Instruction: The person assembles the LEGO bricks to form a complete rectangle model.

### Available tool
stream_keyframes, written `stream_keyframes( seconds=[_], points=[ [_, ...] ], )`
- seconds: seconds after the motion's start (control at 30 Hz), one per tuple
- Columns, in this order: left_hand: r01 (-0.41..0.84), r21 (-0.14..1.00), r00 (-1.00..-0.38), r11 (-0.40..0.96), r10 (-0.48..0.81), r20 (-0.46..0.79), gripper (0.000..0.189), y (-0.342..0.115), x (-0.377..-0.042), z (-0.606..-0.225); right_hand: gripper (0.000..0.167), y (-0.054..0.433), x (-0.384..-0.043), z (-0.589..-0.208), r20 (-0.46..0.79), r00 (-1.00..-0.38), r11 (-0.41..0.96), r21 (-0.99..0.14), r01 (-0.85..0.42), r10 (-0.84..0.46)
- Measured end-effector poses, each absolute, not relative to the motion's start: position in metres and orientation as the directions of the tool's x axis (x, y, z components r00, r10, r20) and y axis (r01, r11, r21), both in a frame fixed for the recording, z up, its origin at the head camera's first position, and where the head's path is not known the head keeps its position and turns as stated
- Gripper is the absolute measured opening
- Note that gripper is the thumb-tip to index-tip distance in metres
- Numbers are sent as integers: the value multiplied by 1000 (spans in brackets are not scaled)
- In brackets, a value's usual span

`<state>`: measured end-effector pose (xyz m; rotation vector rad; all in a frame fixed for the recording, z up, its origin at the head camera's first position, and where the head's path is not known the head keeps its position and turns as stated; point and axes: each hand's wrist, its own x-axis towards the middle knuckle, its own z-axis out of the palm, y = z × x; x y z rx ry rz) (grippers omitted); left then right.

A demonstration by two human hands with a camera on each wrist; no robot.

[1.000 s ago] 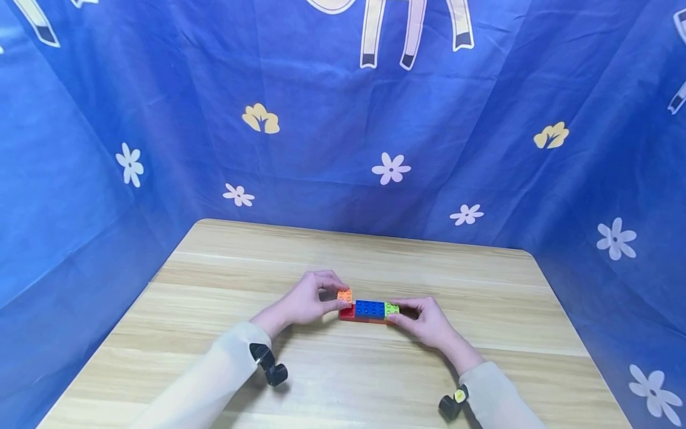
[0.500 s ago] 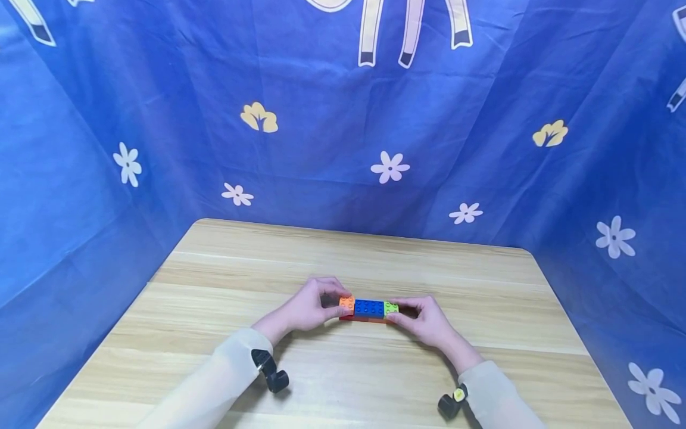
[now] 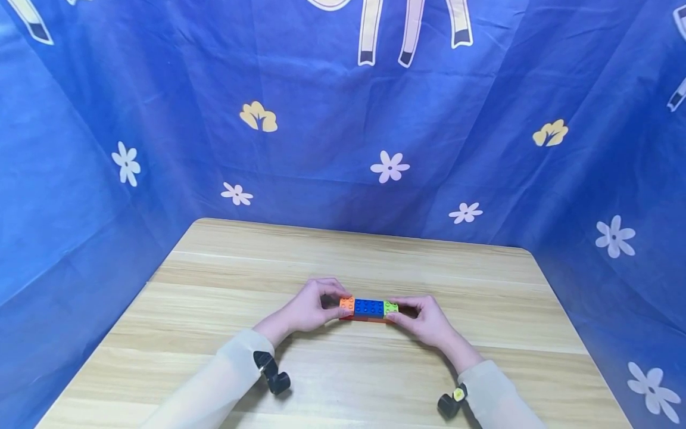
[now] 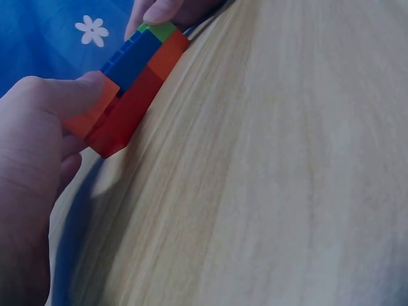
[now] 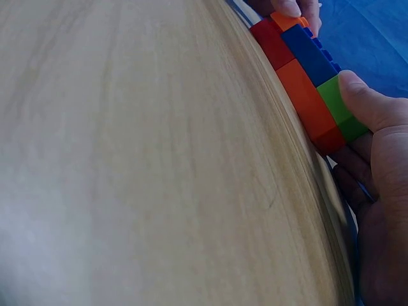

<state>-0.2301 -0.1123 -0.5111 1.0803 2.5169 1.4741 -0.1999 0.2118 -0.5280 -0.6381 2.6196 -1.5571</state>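
Observation:
A two-layer row of toy building bricks rests on the table. Its bottom layer is a red brick (image 4: 132,108) and an orange brick (image 5: 307,102). On top sit a small orange brick (image 3: 347,305) at the left end, a blue brick (image 3: 369,307) in the middle and a small green brick (image 5: 342,107) at the right end. My left hand (image 3: 311,307) pinches the small orange brick between thumb and fingers. The green brick is pinched by my right hand (image 3: 426,322). Whether the small orange brick is fully seated on the red one, I cannot tell.
The wooden table (image 3: 343,375) carries the bricks near its middle. A blue patterned cloth (image 3: 321,119) hangs behind it and at both sides. A black wrist camera (image 3: 276,378) juts from the left sleeve, another wrist camera (image 3: 450,405) from the right.
My left hand has lowered the small orange brick onto the red brick, beside the blue one, covering the red top. My right hand has kept its hold on the green brick.

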Motion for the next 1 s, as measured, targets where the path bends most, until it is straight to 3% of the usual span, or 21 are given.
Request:
stream_keyframes(
  seconds=[0.73,1.0],
  points=[
    [505,805,-773,313,579,260,31,-111,-230,-511,36,213,-200,-529,172,-920,427,-845,-321,-352],
    [555,746,-764,369,582,279,34,-114,-229,-512,40,213,-201,-525,146,-915,458,-829,-321,-377]
  ],
)
